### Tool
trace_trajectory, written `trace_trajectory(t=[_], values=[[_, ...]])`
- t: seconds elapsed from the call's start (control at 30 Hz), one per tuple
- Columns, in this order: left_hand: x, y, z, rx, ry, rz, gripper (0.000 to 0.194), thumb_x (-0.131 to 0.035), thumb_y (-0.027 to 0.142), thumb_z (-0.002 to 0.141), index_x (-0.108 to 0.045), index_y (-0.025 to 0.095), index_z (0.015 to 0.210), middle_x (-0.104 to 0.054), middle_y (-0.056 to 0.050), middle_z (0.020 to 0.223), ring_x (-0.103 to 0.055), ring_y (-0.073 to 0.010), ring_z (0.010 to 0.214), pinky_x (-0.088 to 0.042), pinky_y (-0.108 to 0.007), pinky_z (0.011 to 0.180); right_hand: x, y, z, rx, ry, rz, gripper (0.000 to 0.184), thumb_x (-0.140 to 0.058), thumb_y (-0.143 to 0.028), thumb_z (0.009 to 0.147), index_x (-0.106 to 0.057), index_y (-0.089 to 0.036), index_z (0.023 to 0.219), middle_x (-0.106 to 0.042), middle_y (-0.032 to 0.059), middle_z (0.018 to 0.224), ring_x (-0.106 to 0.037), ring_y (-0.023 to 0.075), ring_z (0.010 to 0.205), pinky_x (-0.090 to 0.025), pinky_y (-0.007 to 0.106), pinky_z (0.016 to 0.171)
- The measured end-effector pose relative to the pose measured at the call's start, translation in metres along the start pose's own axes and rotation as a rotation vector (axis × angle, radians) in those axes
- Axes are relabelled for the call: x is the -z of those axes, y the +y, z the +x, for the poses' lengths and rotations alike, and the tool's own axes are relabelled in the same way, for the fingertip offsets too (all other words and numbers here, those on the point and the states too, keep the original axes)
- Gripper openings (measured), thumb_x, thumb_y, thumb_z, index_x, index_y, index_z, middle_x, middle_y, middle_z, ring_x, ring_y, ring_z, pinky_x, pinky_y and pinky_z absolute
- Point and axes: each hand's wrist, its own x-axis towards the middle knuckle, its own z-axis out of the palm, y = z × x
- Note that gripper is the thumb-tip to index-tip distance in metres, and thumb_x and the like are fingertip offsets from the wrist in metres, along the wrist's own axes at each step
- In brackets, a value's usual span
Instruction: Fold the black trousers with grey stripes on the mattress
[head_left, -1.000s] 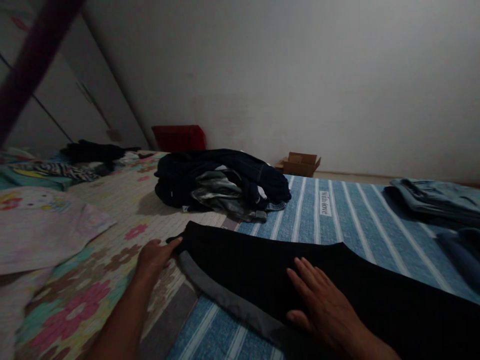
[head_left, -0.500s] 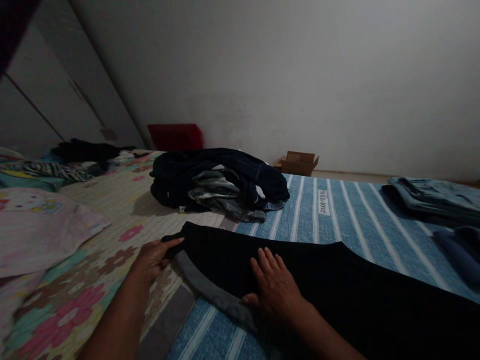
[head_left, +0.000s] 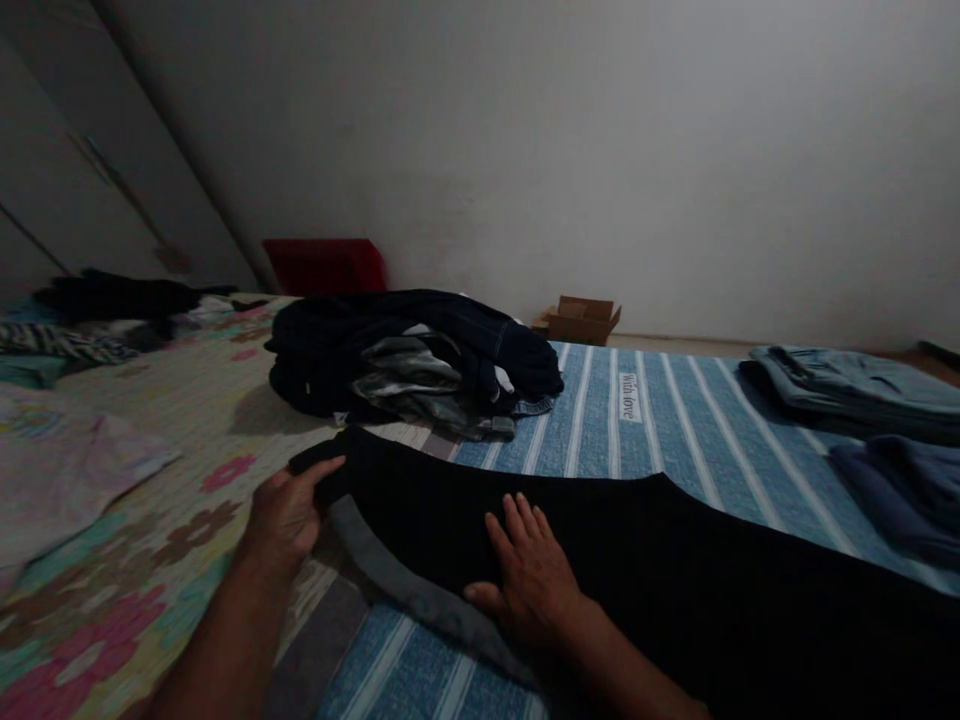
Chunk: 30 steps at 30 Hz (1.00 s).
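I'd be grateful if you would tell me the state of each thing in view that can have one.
Left hand: against the narrow end of the garment, grip unclear.
Right hand: flat on the garment, fingers spread.
Black garment with grey edging: spread out on the bed.
Heap of dark clothes: loosely piled.
Pale denim garment: folded.
Cardboard box: open, flaps up.
Wardrobe doors: shut.

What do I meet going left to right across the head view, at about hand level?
Pale pink cloth → left hand → right hand → navy cloth
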Motion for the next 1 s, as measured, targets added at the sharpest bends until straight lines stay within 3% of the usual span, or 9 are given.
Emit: trace_trajectory(t=[0.1,0.17,0.27,0.33,0.4,0.5,0.63,0.8,1.0], values=[[-0.006,0.024,-0.017,0.034,-0.029,-0.103,0.027,-0.067,0.02,0.059,-0.058,0.011,0.082,-0.064,0.002,0.069,-0.062,-0.015,0.068,-0.053,-0.031,0.07,0.003,-0.001,-0.001,-0.007,0.019,0.053,0.086,-0.041,-0.067,0.081,-0.027,-0.008,0.142,-0.008,0.0184,0.15,0.002,0.0314,0.138,-0.002,0.048,0.11],[-0.011,0.044,-0.037,-0.046,-0.027,0.002,0.035,-0.069,0.028,0.059,-0.06,0.013,0.089,-0.063,0.003,0.073,-0.06,-0.015,0.067,-0.052,-0.031,0.068,0.008,-0.003,-0.002,-0.018,0.039,0.151,0.085,-0.044,-0.065,0.081,-0.029,-0.007,0.142,-0.01,0.0193,0.15,-0.001,0.0308,0.138,-0.003,0.047,0.11],[-0.024,0.067,-0.073,-0.384,-0.1,0.372,0.029,-0.064,0.038,0.065,-0.061,0.017,0.085,-0.06,0.003,0.066,-0.059,-0.0169,0.064,-0.05,-0.03,0.064,0.019,-0.006,-0.005,-0.035,0.141,0.508,0.076,-0.045,-0.062,0.083,-0.037,-0.011,0.138,-0.029,0.0169,0.146,-0.022,0.0276,0.135,-0.018,0.044,0.109],[-0.037,0.071,-0.099,-0.632,-0.188,0.432,0.025,-0.057,0.036,0.071,-0.06,0.018,0.088,-0.062,0.002,0.071,-0.061,-0.0178,0.066,-0.051,-0.029,0.065,0.027,-0.008,-0.009,-0.034,0.224,0.868,0.066,-0.045,-0.062,0.084,-0.048,-0.014,0.13,-0.049,0.0141,0.133,-0.042,0.0251,0.124,-0.03,0.041,0.103],[-0.053,0.063,-0.123,-0.88,-0.315,0.406,0.022,-0.051,0.027,0.076,-0.057,0.019,0.096,-0.066,-0.003,0.089,-0.064,-0.019,0.082,-0.052,-0.029,0.074,0.035,-0.008,-0.015,-0.031,0.247,1.238,0.063,-0.044,-0.064,0.083,-0.057,-0.014,0.118,-0.062,0.0123,0.112,-0.057,0.023,0.104,-0.041,0.039,0.092],[-0.072,0.041,-0.151,-1.125,-0.48,0.371,0.023,-0.045,0.012,0.074,-0.052,0.019,0.094,-0.063,-0.01,0.107,-0.061,-0.0207,0.101,-0.051,-0.03,0.083,0.043,-0.005,-0.029,-0.115,0.244,1.594,0.059,-0.048,-0.068,0.079,-0.061,-0.014,0.1,-0.064,0.0061,0.084,-0.061,0.0146,0.071,-0.047,0.029,0.069],[-0.083,0.011,-0.176,-1.256,-0.521,0.378,0.026,-0.041,0.004,0.07,-0.048,0.017,0.091,-0.063,-0.015,0.107,-0.061,-0.0231,0.104,-0.053,-0.033,0.083,0.043,0.005,-0.05,-0.288,0.233,1.681,0.057,-0.052,-0.069,0.076,-0.06,-0.014,0.088,-0.055,-0.0008,0.064,-0.052,0.01,0.051,-0.045,0.024,0.051],[-0.085,-0.01,-0.195,-1.335,-0.511,0.392,0.026,-0.034,0.003,0.071,-0.051,0.016,0.086,-0.066,-0.017,0.1,-0.065,-0.0239,0.093,-0.056,-0.033,0.073,0.039,0.014,-0.066,-0.451,0.269,1.62,0.055,-0.052,-0.069,0.074,-0.056,-0.014,0.078,-0.052,-0.0002,0.06,-0.052,0.0125,0.05,-0.045,0.026,0.045],[-0.085,-0.021,-0.209,-1.319,-0.534,0.462,0.029,-0.032,0.003,0.075,-0.055,0.016,0.087,-0.068,-0.014,0.097,-0.065,-0.0229,0.091,-0.055,-0.035,0.074,0.025,0.02,-0.058,-0.683,0.405,1.444,0.04,-0.073,-0.049,0.063,-0.047,-0.019,0.066,-0.046,-0.0045,0.057,-0.049,0.0125,0.053,-0.041,0.024,0.046]])
